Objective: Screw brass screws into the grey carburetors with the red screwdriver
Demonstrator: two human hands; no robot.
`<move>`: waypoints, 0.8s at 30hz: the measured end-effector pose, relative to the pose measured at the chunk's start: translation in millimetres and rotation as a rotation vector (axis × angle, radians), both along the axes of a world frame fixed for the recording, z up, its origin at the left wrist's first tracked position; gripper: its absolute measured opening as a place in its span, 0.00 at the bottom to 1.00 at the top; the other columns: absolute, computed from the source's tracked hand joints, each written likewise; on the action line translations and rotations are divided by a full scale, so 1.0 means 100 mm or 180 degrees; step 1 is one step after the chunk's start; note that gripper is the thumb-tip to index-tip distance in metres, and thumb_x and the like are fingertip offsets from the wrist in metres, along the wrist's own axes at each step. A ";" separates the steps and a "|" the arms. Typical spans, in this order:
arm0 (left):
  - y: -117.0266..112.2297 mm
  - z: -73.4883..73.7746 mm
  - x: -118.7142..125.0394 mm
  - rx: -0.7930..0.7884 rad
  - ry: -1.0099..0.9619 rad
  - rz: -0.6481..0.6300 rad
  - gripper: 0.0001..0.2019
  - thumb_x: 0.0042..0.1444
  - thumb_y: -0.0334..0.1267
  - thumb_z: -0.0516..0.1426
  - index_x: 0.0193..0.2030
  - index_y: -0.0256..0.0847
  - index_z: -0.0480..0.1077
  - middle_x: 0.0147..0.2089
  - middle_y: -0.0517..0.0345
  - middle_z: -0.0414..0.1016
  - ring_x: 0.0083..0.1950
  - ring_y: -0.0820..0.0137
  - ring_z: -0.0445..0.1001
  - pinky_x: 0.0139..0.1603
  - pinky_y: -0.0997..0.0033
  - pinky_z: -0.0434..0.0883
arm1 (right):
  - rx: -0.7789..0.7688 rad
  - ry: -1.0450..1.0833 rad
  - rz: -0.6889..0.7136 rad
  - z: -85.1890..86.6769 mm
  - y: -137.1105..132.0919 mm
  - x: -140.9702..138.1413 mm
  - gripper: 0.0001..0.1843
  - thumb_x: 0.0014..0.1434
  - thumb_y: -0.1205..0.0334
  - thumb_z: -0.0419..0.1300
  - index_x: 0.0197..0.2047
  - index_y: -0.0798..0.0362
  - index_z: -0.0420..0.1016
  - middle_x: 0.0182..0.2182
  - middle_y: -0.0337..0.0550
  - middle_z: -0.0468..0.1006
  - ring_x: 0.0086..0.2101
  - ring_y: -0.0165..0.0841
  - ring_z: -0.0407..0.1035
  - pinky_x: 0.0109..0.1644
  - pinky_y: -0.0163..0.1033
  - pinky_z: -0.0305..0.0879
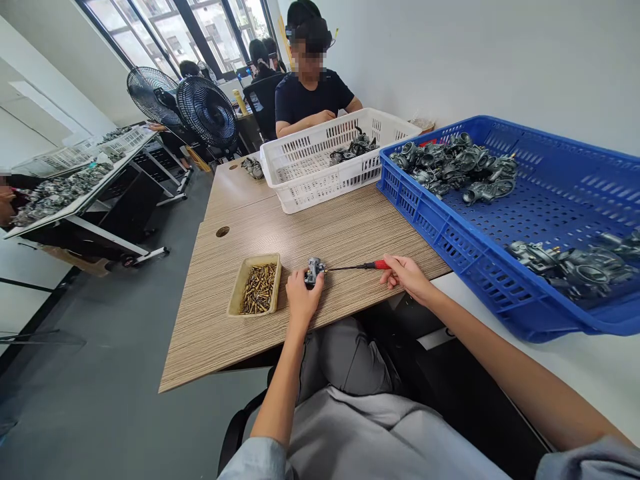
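Observation:
My left hand (303, 297) grips a small grey metal carburetor (315, 269) against the wooden table, thumb on its near right side. In my right hand (404, 277) is the red handle of a screwdriver (381, 265), held between thumb and fingers. Its dark shaft lies level and points left, with the tip at the brass-coloured spot on the carburetor's right side. Whether the tip sits inside a screw is too small to tell. Left of my left hand stands a cream tray (232, 302) holding many small brass screw-like parts (259, 289).
A blue crate (415, 210) with several carburetor bodies (450, 163) stands at right. Beyond the table (215, 340), a white crate (285, 193) holds more, and a co-worker (315, 93) sits behind it. Two fans (207, 112) and another loaded table (75, 200) are at left.

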State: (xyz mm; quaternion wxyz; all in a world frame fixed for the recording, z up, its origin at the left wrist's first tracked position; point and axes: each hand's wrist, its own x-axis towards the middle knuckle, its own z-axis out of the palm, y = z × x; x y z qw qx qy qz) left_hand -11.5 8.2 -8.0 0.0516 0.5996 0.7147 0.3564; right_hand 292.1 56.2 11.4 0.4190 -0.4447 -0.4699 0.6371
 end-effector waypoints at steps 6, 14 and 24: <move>0.01 -0.02 -0.01 0.0033 0.0002 -0.0005 0.13 0.69 0.49 0.63 0.53 0.45 0.77 0.51 0.45 0.83 0.55 0.51 0.79 0.58 0.52 0.74 | 0.0185 -0.0143 0.0015 -0.04 0.00 0.00 0.38 0.56 0.20 0.71 0.34 0.51 0.76 0.23 0.47 0.83 0.20 0.29 0.64 0.25 0.36 0.69; 0.01 -0.03 -0.01 0.0013 -0.0008 -0.0015 0.13 0.69 0.49 0.63 0.54 0.45 0.77 0.52 0.45 0.83 0.56 0.50 0.79 0.59 0.50 0.75 | 0.0254 -0.0191 0.0092 -0.07 0.01 0.01 0.36 0.57 0.21 0.70 0.35 0.49 0.76 0.22 0.45 0.82 0.19 0.30 0.64 0.24 0.36 0.69; -0.01 -0.01 -0.01 0.0046 -0.0067 -0.0307 0.16 0.68 0.47 0.64 0.58 0.44 0.75 0.55 0.45 0.80 0.58 0.52 0.79 0.62 0.51 0.76 | 0.0241 -0.0339 0.0067 -0.09 0.01 0.04 0.36 0.60 0.20 0.67 0.33 0.48 0.75 0.15 0.40 0.75 0.16 0.30 0.59 0.19 0.35 0.61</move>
